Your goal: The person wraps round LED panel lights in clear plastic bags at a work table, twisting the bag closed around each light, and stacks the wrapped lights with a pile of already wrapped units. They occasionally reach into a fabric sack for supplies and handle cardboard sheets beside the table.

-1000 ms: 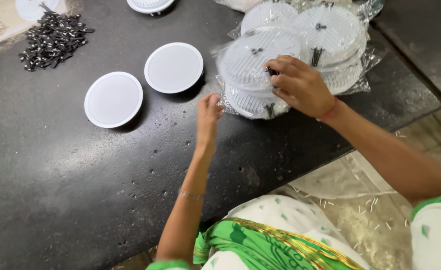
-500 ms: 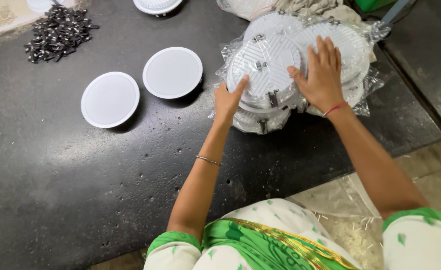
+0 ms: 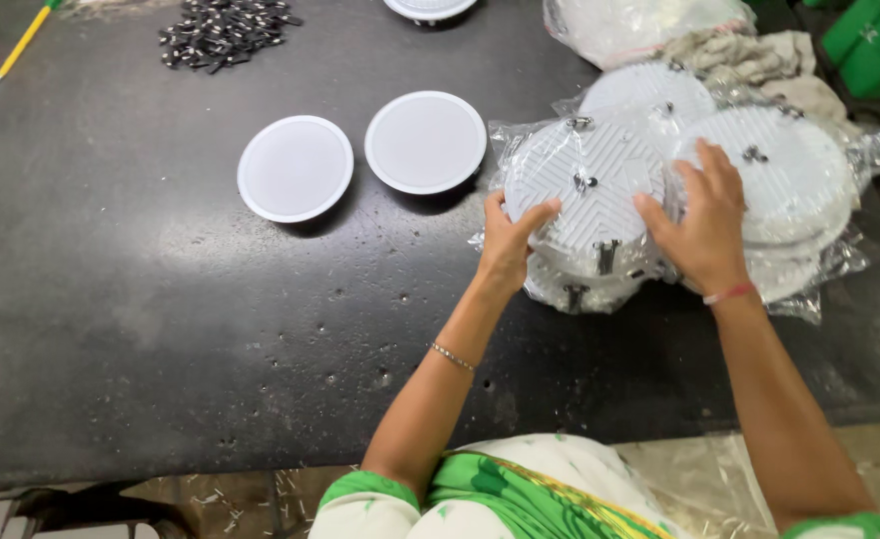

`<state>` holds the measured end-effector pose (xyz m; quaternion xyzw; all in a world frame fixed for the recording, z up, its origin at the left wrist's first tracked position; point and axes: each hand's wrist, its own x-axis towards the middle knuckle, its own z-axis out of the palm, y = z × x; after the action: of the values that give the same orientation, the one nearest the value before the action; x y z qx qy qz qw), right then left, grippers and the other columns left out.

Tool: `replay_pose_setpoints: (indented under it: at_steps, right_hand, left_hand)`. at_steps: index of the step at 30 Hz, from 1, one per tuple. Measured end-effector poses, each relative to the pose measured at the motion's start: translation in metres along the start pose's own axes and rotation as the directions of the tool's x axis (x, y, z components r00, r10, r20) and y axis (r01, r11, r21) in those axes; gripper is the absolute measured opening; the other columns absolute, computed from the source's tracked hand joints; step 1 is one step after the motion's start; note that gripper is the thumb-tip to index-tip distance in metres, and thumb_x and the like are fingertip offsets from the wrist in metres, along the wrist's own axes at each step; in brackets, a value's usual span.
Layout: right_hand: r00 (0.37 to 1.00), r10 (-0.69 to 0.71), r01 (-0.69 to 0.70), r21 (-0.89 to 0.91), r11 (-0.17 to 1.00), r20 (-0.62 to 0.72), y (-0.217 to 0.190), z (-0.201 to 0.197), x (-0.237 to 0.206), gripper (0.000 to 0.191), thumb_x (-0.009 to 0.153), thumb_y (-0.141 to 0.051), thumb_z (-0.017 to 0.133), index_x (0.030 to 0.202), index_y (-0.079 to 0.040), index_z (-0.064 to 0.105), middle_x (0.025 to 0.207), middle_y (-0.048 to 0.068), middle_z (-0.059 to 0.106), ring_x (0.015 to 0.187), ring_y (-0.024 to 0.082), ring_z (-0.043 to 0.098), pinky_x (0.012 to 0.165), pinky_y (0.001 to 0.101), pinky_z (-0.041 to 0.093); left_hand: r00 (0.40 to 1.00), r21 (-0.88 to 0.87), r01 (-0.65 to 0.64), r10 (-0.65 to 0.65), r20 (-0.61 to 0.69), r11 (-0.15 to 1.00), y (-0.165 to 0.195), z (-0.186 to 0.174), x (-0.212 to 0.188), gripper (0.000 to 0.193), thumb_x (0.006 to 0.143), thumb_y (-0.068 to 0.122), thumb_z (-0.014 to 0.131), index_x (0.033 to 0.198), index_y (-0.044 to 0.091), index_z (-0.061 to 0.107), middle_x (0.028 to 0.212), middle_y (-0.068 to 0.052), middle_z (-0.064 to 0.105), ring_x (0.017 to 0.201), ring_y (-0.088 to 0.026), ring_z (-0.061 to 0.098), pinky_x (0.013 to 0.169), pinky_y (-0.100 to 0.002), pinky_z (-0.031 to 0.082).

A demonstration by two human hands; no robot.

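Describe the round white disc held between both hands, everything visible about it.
The ribbed white disc is round, looks like moulded plastic, and shows a chevron pattern of raised ribs with small dark metal clips at its centre, top edge and lower edge. It lies flat, back side up, topping a stack of like discs in clear plastic wrap on the dark table. The left hand grips its left rim; the right hand presses its right edge.

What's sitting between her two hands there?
In the head view, a round white ribbed disc wrapped in clear plastic lies between the left hand and the right hand; both hands grip its edges, atop a stack of similar discs.
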<state>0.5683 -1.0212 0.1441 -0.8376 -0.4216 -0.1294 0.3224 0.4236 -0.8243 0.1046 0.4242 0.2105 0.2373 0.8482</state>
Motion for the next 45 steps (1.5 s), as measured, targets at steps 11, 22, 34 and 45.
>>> replay_pose_setpoints:
  at_steps: [11,22,34,45]
  right_hand:
    - [0.852,0.228,-0.392,0.862,-0.322,0.472,-0.026,0.040,0.053,0.044,0.111,-0.025,0.071,0.142,0.003,0.058,0.124,0.014,0.067,0.102,0.024,0.064,0.082,0.0372,0.053]
    - [0.678,0.615,-0.377,0.909,-0.178,0.402,-0.009,0.164,0.153,0.050,0.085,-0.015,0.083,0.121,-0.002,0.051,0.111,0.013,0.064,0.097,0.027,0.068,0.082,0.0470,0.062]
    - [0.736,0.522,-0.426,0.894,-0.137,0.431,-0.028,0.197,0.150,0.069,0.086,-0.009,0.082,0.140,0.012,0.044,0.126,0.021,0.062,0.109,0.031,0.068,0.088,0.0451,0.063]
    - [0.726,0.642,-0.678,0.414,0.608,0.247,-0.016,0.204,0.144,0.072,0.089,-0.019,0.078,0.140,0.011,0.039,0.131,0.027,0.056,0.121,0.037,0.061,0.097,0.0474,0.053]
  left_hand:
    - [0.955,-0.180,-0.242,0.201,-0.218,0.954,0.043,-0.070,0.045,0.060,0.095,0.036,0.070,0.134,-0.002,0.043,0.128,-0.015,0.055,0.112,-0.024,0.060,0.093,-0.036,0.057]
    - [0.723,0.271,-0.102,0.258,-0.641,0.957,0.038,-0.161,0.089,0.024,0.094,0.017,0.069,0.091,-0.002,0.055,0.084,-0.009,0.062,0.071,-0.017,0.065,0.068,-0.037,0.063]
    - [0.807,0.346,0.054,0.163,-0.568,0.937,0.060,-0.295,-0.126,0.019,0.100,0.019,0.062,0.102,0.000,0.058,0.100,-0.009,0.063,0.091,-0.017,0.064,0.083,-0.038,0.061]
    - [0.651,0.431,0.096,0.271,-0.709,0.897,0.144,-0.474,-0.203,0.024,0.102,0.021,0.064,0.111,0.000,0.060,0.107,-0.012,0.065,0.089,-0.021,0.065,0.075,-0.038,0.060]
